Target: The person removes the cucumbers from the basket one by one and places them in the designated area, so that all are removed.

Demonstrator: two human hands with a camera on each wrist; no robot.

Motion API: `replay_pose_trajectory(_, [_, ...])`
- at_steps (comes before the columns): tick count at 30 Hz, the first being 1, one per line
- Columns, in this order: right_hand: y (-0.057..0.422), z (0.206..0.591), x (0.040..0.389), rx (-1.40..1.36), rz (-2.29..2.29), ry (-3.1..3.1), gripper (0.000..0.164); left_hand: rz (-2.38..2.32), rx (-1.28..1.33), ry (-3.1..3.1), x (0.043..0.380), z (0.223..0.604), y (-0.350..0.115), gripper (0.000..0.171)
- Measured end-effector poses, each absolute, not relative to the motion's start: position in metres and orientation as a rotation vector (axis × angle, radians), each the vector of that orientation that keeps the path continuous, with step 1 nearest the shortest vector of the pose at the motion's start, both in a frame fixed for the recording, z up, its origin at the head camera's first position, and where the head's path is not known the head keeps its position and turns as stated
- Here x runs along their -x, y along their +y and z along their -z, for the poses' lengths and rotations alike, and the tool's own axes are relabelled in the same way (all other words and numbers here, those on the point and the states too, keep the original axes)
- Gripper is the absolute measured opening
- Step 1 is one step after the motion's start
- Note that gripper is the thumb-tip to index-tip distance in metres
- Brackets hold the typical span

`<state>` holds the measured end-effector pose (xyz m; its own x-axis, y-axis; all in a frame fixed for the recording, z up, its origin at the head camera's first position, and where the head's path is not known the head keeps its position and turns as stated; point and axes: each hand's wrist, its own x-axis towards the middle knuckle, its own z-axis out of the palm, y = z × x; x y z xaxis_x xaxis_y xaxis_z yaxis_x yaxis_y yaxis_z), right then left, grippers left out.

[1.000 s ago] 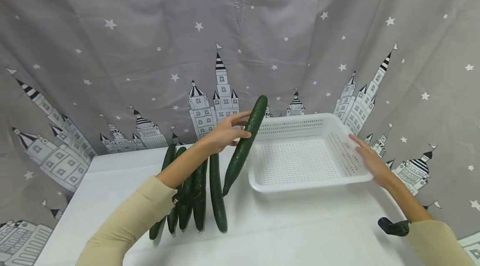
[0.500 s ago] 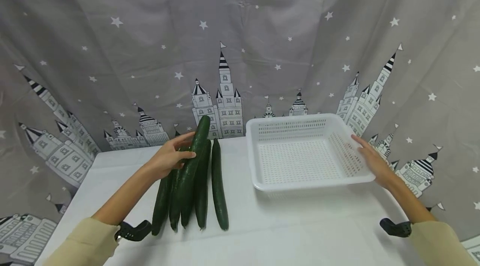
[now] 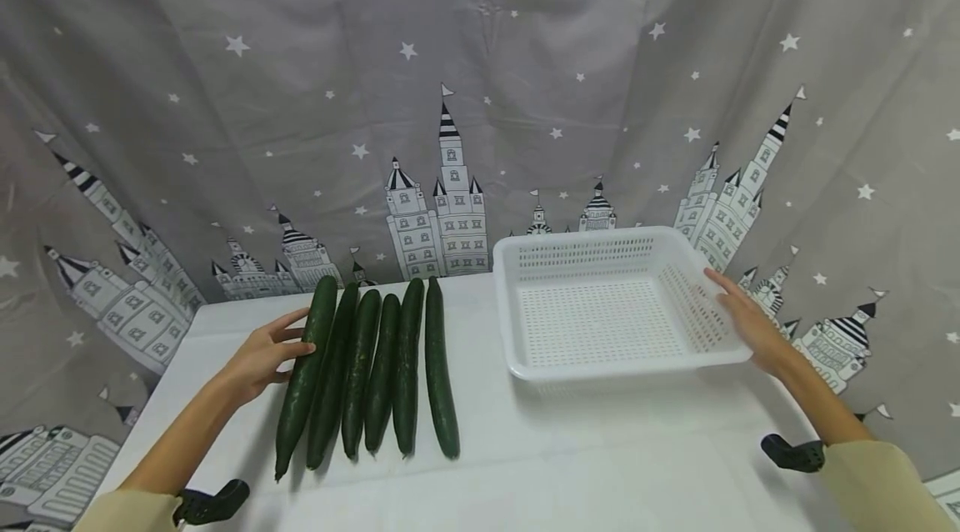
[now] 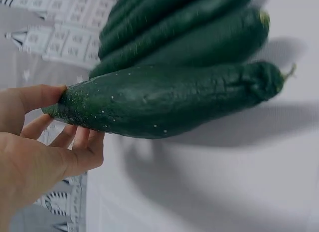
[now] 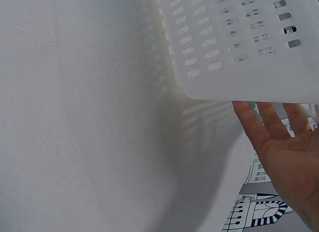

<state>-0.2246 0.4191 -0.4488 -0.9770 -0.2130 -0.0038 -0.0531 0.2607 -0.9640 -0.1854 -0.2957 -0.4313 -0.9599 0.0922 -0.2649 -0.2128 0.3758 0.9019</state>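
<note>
My left hand (image 3: 258, 361) grips a long dark green cucumber (image 3: 303, 386) near its far end, at the left side of a row. In the left wrist view, thumb and fingers pinch one end of this cucumber (image 4: 169, 100), and its stem end casts a shadow on the white cloth. Several more cucumbers (image 3: 362, 373) lie side by side to its right, roughly parallel. At the right edge of a white plastic basket (image 3: 506, 323), my right hand (image 3: 746, 323) touches the outside. Its extended fingers (image 5: 248, 123) reach up to the rim in the right wrist view; the thumb is hidden.
The basket's perforated floor (image 3: 600, 319) shows, with nothing lying on it. A white cloth (image 3: 570, 465) covers the table. Behind it hangs a grey curtain (image 3: 525, 32) printed with castles and stars. Black wrist devices (image 3: 791, 454) sit below both hands.
My left hand has carried the cucumber leftward from beside the basket, across the others, down to the left end of the row. The right hand and basket have stayed in place.
</note>
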Motion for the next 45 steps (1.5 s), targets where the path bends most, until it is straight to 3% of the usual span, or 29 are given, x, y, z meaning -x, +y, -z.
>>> replay_pose_trajectory(14, [0.416, 0.451, 0.225, 0.258, 1.795, 2.404, 0.055, -1.543, 0.201, 2.365, 0.187, 0.457, -0.327, 0.079])
replay_pose_trajectory(37, [0.414, 0.449, 0.229, 0.227, 1.848, 2.317, 0.053, -1.464, 0.270, 2.394, 0.197, 0.462, -0.312, 0.082])
replay_pose_trajectory(45, [0.415, 0.442, 0.231, 0.249, 1.554, 2.554, 0.055, -1.368, 0.264, 2.434, 0.198, 0.458, -0.311, 0.075])
